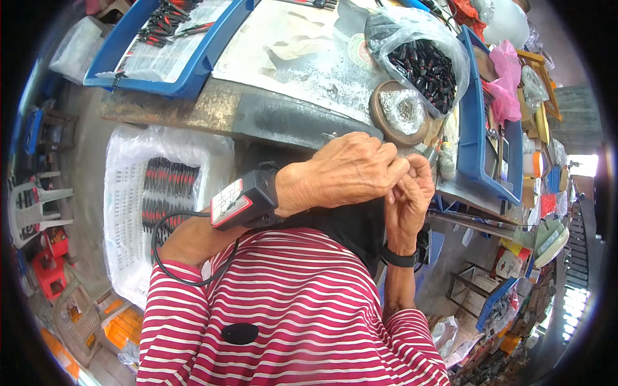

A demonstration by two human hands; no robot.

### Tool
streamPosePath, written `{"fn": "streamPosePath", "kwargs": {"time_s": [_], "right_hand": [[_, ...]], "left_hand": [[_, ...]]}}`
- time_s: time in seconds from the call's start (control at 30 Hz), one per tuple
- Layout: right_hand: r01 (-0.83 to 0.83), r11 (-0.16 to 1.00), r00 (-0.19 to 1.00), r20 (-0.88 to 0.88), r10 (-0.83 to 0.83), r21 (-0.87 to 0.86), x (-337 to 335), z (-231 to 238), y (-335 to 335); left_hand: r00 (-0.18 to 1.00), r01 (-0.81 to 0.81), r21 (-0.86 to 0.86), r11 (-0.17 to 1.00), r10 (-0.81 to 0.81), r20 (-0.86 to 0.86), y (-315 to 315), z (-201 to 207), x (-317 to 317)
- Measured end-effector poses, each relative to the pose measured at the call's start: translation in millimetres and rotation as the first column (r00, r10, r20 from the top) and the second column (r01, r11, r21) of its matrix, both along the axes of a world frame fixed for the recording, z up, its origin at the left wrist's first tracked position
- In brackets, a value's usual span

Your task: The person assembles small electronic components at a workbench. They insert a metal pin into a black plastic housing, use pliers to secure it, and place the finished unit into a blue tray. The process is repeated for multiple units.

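Fingertips (399,184) of the left hand (351,168) and right hand (413,193) meet, what they pinch too hidden to tell, by the round brown dish (376,108) at the workbench's (180,106) near edge, where steady wrists would likely help precision.

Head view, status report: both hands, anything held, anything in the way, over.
Left hand and right hand close together, fingers curled. Anything held: hidden, can't tell. Nearest possible obstacle: round brown dish, just beyond the hands.
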State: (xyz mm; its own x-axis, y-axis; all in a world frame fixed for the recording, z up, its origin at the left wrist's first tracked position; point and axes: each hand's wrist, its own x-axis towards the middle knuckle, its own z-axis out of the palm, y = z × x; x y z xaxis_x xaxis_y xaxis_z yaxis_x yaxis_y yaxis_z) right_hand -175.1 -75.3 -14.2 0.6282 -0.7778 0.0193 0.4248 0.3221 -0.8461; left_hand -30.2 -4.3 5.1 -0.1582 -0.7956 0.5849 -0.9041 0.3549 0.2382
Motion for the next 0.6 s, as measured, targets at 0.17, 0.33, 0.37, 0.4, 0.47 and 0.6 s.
{"fn": "streamPosePath", "kwargs": {"time_s": [0.17, 0.33, 0.37, 0.4, 0.47, 0.6], "right_hand": [[-0.013, 0.999, 0.999, 0.049, 0.011, 0.05, 1, -3, -5], [0.002, 0.994, 0.999, 0.039, -0.007, 0.111, 0, -4, -7], [0.026, 0.993, 1.0, -0.001, -0.026, 0.114, 1, -3, -7], [0.019, 0.996, 1.0, -0.013, -0.018, 0.09, 1, -2, -7], [-0.015, 0.997, 0.996, -0.086, 0.021, 0.073, 1, 2, -8], [-0.202, 0.978, 0.913, -0.371, 0.169, -0.05, -8, 14, -11]], "left_hand": [[0.998, 0.066, 0.105, 0.992, -0.063, -0.028, -10, 1, 7], [0.996, 0.085, 0.141, 0.986, -0.08, -0.039, -15, 2, 9], [0.996, 0.088, 0.141, 0.986, -0.083, -0.04, -15, 2, 9], [0.997, 0.079, 0.143, 0.987, -0.075, -0.029, -14, 2, 10], [0.999, 0.049, 0.156, 0.987, -0.046, -0.026, -11, 3, 12], [0.991, -0.056, 0.195, 0.979, 0.078, -0.109, -3, 4, 24]]}}
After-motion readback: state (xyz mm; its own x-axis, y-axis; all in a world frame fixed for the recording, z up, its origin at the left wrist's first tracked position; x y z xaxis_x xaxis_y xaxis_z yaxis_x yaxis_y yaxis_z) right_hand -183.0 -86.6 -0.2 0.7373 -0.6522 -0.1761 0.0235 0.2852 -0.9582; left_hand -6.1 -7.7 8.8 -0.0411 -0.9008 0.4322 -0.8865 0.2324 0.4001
